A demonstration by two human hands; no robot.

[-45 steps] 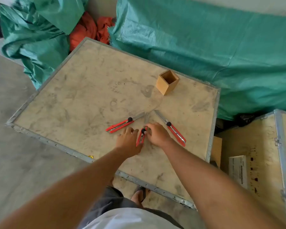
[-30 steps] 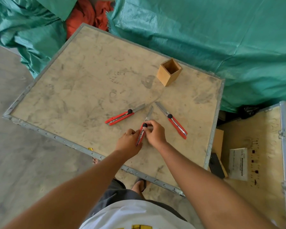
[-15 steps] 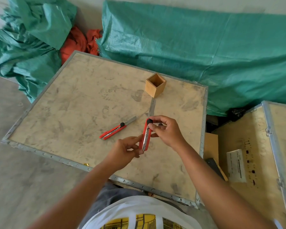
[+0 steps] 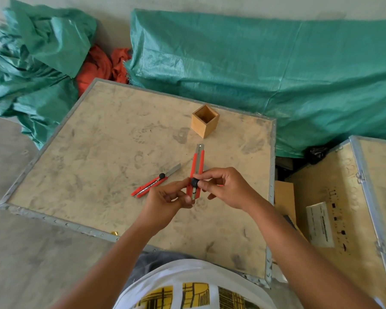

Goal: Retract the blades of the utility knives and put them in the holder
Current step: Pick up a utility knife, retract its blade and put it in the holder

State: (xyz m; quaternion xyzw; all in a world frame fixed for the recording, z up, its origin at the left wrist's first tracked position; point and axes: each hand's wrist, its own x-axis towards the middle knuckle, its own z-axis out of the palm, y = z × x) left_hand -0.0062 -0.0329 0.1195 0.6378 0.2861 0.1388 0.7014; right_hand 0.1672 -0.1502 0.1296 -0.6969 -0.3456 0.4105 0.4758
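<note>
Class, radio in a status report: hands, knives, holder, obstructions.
Left hand and right hand grip red utility knife, blade nearly retracted. Second red knife on tabletop, blade out. Square wooden holder empty, path clear.

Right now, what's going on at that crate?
A person holds a red utility knife above the crate top with both hands: the left hand grips its lower end, and the right hand pinches the black knob. Only a short bit of blade shows at its tip. A second knife lies on the crate, blade out. The wooden holder looks empty.
</note>
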